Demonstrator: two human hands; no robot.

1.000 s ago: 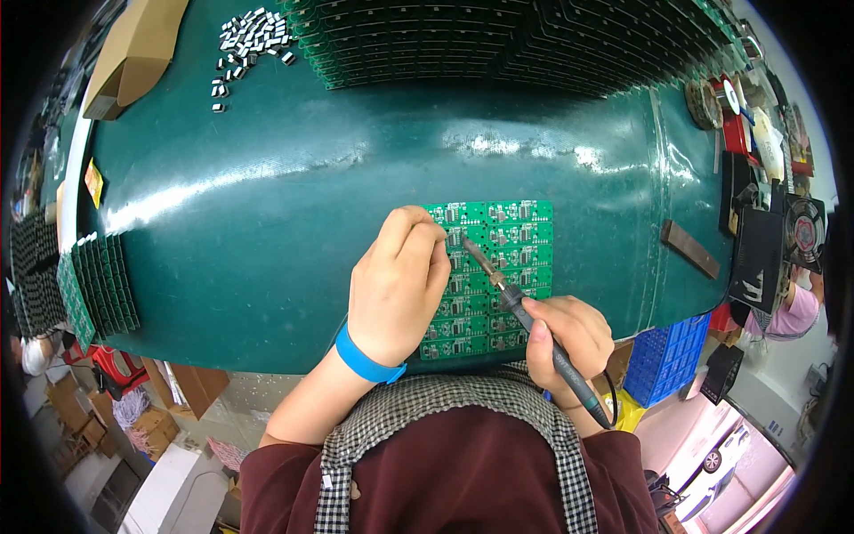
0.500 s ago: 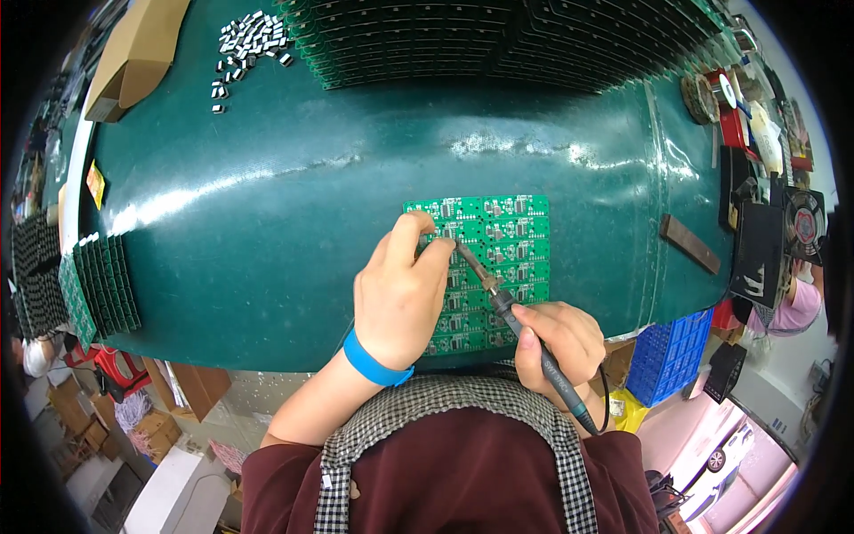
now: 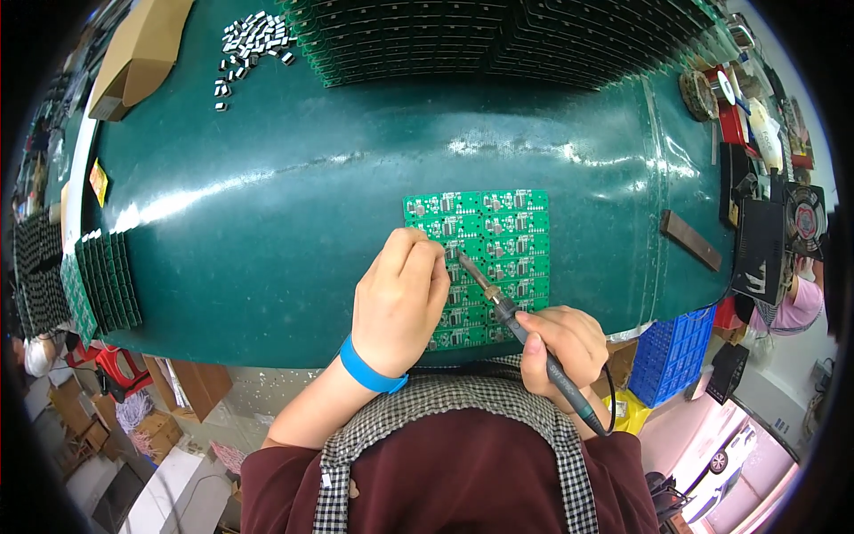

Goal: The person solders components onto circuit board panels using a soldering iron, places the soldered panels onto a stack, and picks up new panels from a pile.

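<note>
A green panel of printed circuit boards (image 3: 516,227), with rows of small dark chips and parts, lies flat in front of me. My right hand (image 3: 569,345) grips a soldering iron (image 3: 507,311) by its dark handle. The iron slants up and left, and its tip is at the middle of the panel, close to my left fingertips. Over the panel's left side, my left hand (image 3: 397,298) has its fingers curled and pinched together, with a blue band at the wrist. Whatever those fingers hold, if anything, is hidden.
Stacked circuit boards (image 3: 489,40) stand at the back, more (image 3: 108,280) at the left edge. Small metal-and-black components (image 3: 258,36) lie in a pile near an open cardboard box (image 3: 147,58). A dark bar (image 3: 690,240) and solder spool (image 3: 698,96) are at the right.
My left hand has shifted slightly down and its fingers have drawn closer together. The iron's tip has moved a little toward me, from one board row to the one below.
</note>
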